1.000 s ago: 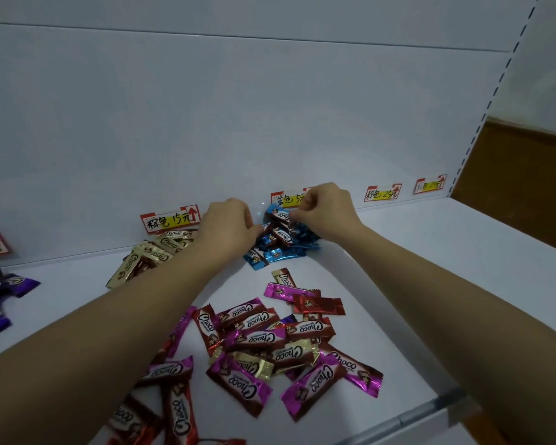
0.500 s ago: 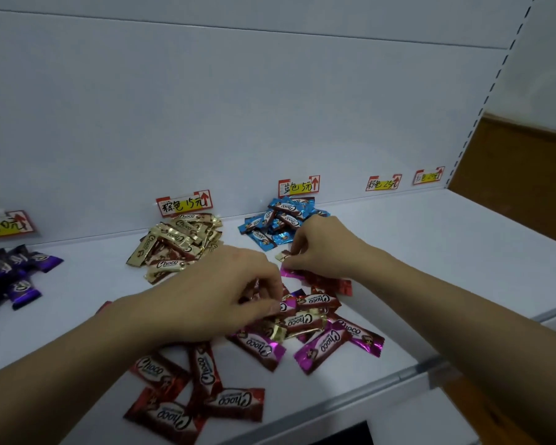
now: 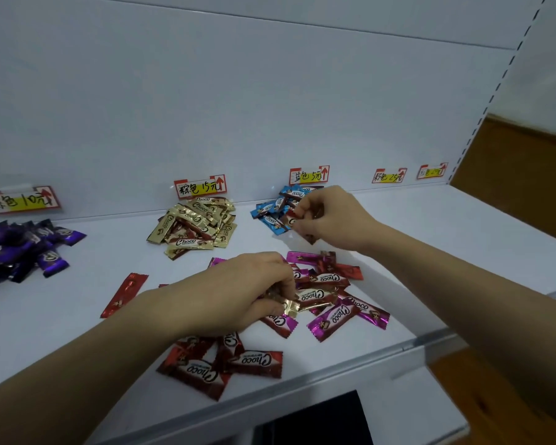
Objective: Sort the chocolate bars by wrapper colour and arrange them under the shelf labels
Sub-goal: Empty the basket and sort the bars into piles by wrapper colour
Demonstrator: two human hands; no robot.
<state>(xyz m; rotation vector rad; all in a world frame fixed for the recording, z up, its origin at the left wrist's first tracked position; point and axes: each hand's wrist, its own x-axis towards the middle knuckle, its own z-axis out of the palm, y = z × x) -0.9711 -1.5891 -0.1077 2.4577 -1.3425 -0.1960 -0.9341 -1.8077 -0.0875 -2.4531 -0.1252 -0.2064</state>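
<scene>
Bars (image 3: 331, 279), unsorted: position?
— Lower centre of the frame, a loose heap on the shelf (image 3: 430, 239), with pink, red and gold wrappers mixed. More red bars (image 3: 219, 367) lie at the front edge, below my left wrist. One red bar (image 3: 124, 295) lies alone, left of my wrist.

Sorted stock?
— Along the back wall, under the labels (image 3: 199, 187). Purple pile (image 3: 20, 248) is at the left edge, gold pile (image 3: 196, 226) at centre, and blue pile (image 3: 272, 210) just right of it.

Hands?
— Left hand (image 3: 238, 290): fingers curled, pinching one end of a gold bar (image 3: 312, 300) that lies on the heap. Right hand (image 3: 334, 216): in front of the blue pile's right side, fingers curled round a reddish bar (image 3: 292, 218), mostly hidden by them.
</scene>
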